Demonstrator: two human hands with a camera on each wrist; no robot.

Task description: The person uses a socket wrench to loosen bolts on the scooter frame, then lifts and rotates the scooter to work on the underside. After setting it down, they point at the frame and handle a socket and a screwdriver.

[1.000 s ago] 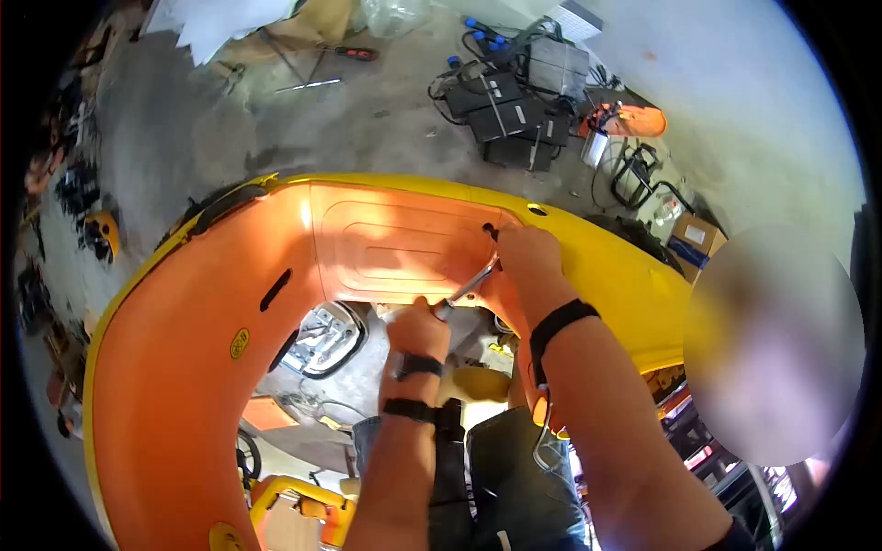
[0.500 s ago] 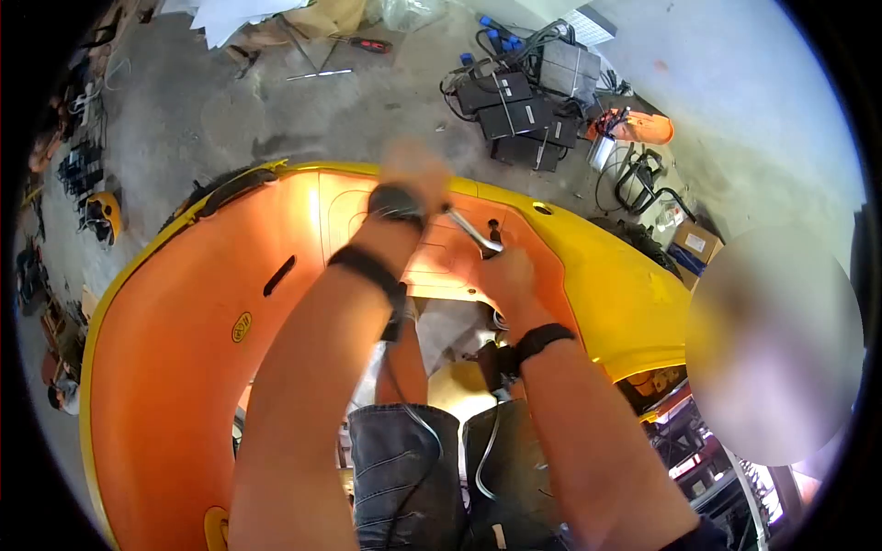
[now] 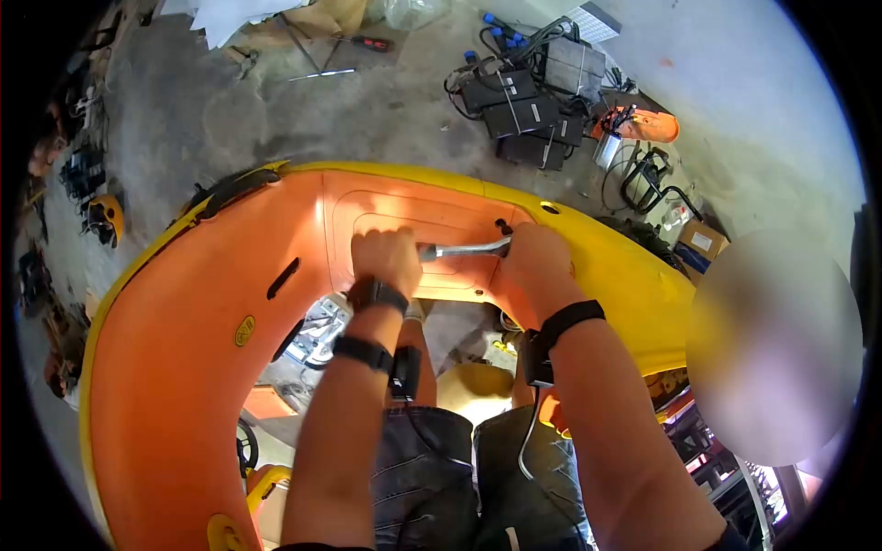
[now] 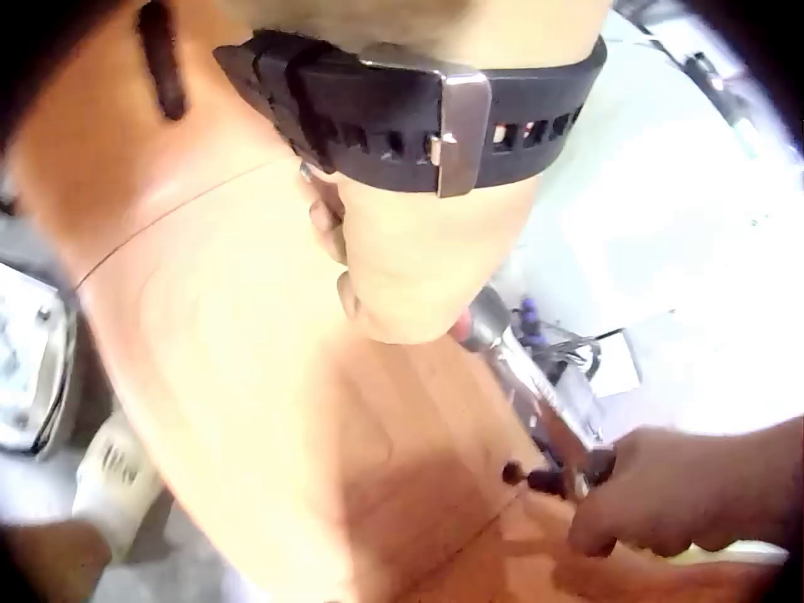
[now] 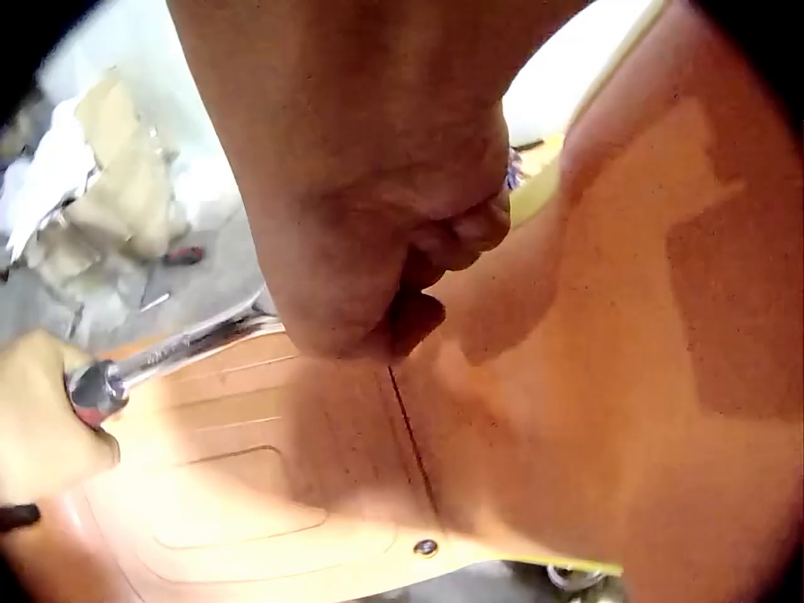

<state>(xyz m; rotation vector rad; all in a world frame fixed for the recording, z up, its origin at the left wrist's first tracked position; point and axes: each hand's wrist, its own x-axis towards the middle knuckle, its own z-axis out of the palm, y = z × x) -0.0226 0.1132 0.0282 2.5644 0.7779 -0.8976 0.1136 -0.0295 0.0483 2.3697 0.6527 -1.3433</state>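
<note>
Our left hand point(image 3: 386, 260) grips the handle of the ratchet wrench point(image 3: 470, 249); our right hand point(image 3: 538, 257) is curled round its head end, probably steadying it while the handle gives leverage. We note the tool spans the orange shell's point(image 3: 197, 321) inner face, near a dark opening point(image 3: 502, 225).

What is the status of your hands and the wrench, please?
Left hand grips wrench by handle; right hand grips head end; no obstruction visible.
</note>
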